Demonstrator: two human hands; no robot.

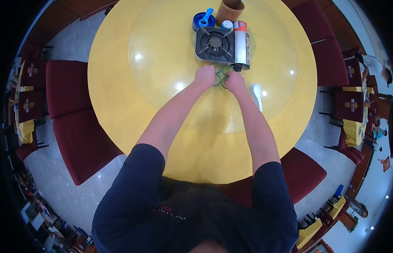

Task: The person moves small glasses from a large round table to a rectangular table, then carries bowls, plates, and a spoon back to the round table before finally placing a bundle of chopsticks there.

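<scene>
Both arms reach forward over the round glass turntable [162, 55]. My left hand [205, 76] is closed at the left side of a small group of green-rimmed glasses [218, 76], and my right hand [234, 81] is closed at their right side. The fingertips are partly hidden, and I cannot make out exactly how each one holds the glasses. Just beyond the hands stands a portable gas stove [215, 43] with a black burner. White spoons [256, 95] lie stacked to the right of my right hand.
Behind the stove are a blue bowl [198, 20] with a light-blue object, a brown wooden container [229, 12], a white-lidded jar [226, 25] and a red-topped can [240, 27]. Dark red chairs [67, 90] surround the yellow table [108, 84]. A person [374, 67] is at the far right.
</scene>
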